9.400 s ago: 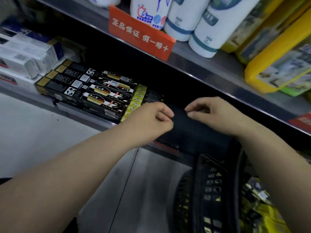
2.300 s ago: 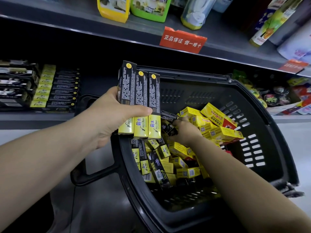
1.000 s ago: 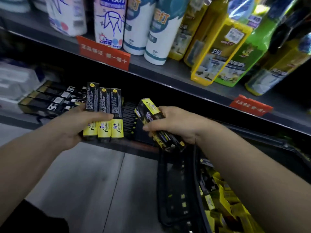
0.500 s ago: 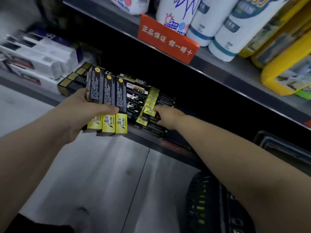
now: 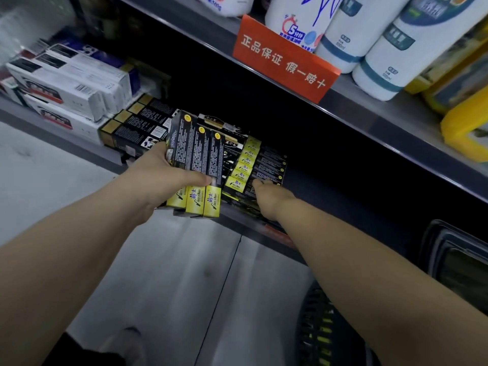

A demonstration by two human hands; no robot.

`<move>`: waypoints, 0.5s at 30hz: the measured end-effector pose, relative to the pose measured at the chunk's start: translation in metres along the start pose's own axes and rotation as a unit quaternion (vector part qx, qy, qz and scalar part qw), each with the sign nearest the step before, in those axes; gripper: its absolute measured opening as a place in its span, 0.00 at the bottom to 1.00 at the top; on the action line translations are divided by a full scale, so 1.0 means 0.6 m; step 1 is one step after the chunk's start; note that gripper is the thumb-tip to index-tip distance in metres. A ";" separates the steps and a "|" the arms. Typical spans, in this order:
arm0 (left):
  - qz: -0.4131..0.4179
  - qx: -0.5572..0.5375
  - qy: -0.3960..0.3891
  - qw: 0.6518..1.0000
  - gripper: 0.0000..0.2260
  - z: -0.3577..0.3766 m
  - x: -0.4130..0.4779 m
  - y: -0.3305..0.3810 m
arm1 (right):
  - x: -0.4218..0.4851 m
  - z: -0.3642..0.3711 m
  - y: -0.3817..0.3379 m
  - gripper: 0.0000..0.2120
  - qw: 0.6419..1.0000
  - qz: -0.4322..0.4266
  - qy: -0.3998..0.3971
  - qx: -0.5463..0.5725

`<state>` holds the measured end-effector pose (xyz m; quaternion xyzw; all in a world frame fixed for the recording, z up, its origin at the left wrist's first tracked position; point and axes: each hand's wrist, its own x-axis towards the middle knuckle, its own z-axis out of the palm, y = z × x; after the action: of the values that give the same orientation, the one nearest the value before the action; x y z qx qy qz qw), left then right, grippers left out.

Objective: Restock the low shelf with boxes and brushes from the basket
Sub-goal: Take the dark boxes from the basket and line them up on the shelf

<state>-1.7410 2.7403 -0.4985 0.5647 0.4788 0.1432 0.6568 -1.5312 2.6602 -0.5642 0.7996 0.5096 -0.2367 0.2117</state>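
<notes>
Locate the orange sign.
In the head view the orange sign stands upper centre on the upper shelf's front edge, before the white bottles.

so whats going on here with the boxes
A person is restocking a low shop shelf. Their left hand grips three black-and-yellow boxes fanned side by side, held just in front of the shelf. Their right hand reaches to the row of matching boxes already lying on the shelf, fingertips at the nearest one. The black basket sits at the lower right.
</notes>
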 end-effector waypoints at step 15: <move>-0.045 -0.080 -0.045 0.995 0.24 0.025 -0.007 0.012 | -0.093 -0.134 -0.058 0.09 0.729 -0.111 -0.100 0.667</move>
<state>-1.7287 2.7303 -0.4914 0.4938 0.4609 0.1259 0.7266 -1.5708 2.6805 -0.4701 0.6441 0.2814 -0.6167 -0.3544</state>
